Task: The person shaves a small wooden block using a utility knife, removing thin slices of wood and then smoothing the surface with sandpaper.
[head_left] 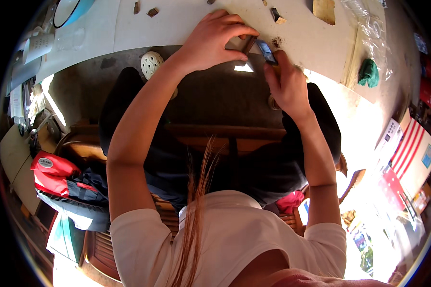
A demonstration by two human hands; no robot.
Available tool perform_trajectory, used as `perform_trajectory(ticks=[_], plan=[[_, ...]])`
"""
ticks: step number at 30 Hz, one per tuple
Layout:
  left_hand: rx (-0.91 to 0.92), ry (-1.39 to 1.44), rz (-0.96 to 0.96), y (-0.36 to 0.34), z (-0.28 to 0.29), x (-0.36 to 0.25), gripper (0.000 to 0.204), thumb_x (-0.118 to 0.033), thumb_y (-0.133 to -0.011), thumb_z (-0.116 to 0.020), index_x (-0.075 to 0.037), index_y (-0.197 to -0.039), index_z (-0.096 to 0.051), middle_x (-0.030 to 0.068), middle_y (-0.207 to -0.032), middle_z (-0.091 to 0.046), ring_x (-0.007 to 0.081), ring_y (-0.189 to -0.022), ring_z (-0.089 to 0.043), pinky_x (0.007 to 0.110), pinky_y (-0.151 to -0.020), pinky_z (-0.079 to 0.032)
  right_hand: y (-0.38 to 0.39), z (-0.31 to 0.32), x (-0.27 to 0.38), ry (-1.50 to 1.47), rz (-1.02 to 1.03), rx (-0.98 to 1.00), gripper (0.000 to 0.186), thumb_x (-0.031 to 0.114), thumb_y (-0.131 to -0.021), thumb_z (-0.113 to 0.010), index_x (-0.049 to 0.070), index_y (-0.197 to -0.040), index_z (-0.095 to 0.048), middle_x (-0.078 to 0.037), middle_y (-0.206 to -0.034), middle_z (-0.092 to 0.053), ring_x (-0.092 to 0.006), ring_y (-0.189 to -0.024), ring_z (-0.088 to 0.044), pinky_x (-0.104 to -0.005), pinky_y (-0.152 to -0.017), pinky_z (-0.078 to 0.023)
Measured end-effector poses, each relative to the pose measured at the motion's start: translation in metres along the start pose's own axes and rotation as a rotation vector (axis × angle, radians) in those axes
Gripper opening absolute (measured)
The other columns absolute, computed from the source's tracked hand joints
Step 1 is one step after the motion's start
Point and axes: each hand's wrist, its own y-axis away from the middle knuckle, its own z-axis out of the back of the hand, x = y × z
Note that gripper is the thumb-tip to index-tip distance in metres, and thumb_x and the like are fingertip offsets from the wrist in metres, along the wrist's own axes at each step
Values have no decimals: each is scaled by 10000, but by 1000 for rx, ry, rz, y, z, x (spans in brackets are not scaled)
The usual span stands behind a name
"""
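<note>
My left hand [218, 40] pinches a small dark brown piece [249, 44] between thumb and fingertips at the near edge of the white table [148, 24]. Close on its right, my right hand [288, 86] is closed around a knife [266, 51] with a broad shiny blade. A bit of yellow shows by the fingers; the rest of the handle is hidden in the palm. The blade tip points up toward the brown piece, and I cannot tell whether they touch. Dark crumbs [276, 42] lie on the table just beyond the blade.
Several brown chunks, one a dark-and-tan piece [277, 16], lie farther back, with a flat tan piece [324, 11] at right. A green cloth [368, 72] and clear plastic [364, 24] lie by the right edge. A white cup [38, 47] stands left. A wooden bench [100, 248] is beneath me.
</note>
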Motion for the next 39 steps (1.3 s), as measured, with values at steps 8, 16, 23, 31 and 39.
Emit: perform_trajectory(ticks=[8,16,23,31,39], plan=[[0,10,-21,0,2,0,535,-280,-674,-830,-198,-1181,-683,-44,-1059,-659,207,-1063,-561,378,-971,-418,-10,-1,6,92,-37,-47,275,255,-933,-623,35,-788,-543,-145,-587,-614,-379,-547,-618,-460,-503,-494],[0,37,12,0,1,-1,498,-288,-675,-829,-186,-1140,-681,-35,-1018,-666,205,-1048,-573,375,-975,-411,-13,-2,8,193,-82,-41,316,298,-924,-627,47,-743,-564,-144,-581,-603,-389,-554,-612,-463,-511,-500],[60,39,38,-1,1,-1,484,-294,-684,-823,-175,-1131,-682,-32,-984,-662,199,-1028,-575,375,-984,-401,-12,-4,10,137,-40,24,327,320,-915,-631,49,-741,-579,-150,-596,-609,-388,-562,-613,-473,-524,-503],[43,28,8,-2,3,-1,491,-294,-693,-814,-148,-1143,-681,-23,-956,-652,196,-1014,-568,372,-992,-397,-16,3,12,238,-40,-13,301,303,-907,-648,51,-755,-584,-126,-585,-610,-364,-554,-618,-447,-523,-502],[66,40,25,-3,5,-1,478,-282,-695,-811,-143,-1134,-685,-23,-953,-651,202,-1005,-565,371,-990,-403,-11,-5,12,287,-24,-18,272,296,-889,-664,70,-752,-601,-100,-594,-625,-342,-559,-639,-442,-519,-523]])
